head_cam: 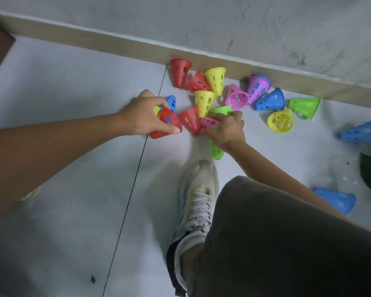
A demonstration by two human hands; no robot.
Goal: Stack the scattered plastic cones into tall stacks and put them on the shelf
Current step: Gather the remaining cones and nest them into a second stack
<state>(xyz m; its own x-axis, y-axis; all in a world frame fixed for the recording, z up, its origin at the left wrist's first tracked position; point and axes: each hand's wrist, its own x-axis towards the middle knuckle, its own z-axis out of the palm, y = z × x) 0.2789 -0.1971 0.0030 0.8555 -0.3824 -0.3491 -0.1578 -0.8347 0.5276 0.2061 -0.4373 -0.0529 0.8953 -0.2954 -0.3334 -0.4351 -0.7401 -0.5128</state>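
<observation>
Your left hand reaches in over the pale floor from the left edge and grips a short nested stack lying on its side, with a red cone outermost, your thumb curled along its rim and your fingers over its top; a blue cone tip pokes out just behind your fingers. Immediately right of it a loose red cone lies between your two hands. Your right hand is curled round a pink cone and a green cone, the green one's narrow end sticking out below your palm toward your shoe. Behind your hands, along the baseboard at the far edge of the floor, the scattered cones lie in a loose cluster: two red cones at the left, two yellow cones beside them, then pink cones and a purple cone tipped over, a blue cone on its side, and a green cone nearest the baseboard with a yellow cone open toward you just in front. Well apart, near the right edge, two more blue cones lie on their sides. The shelf is out of view.
</observation>
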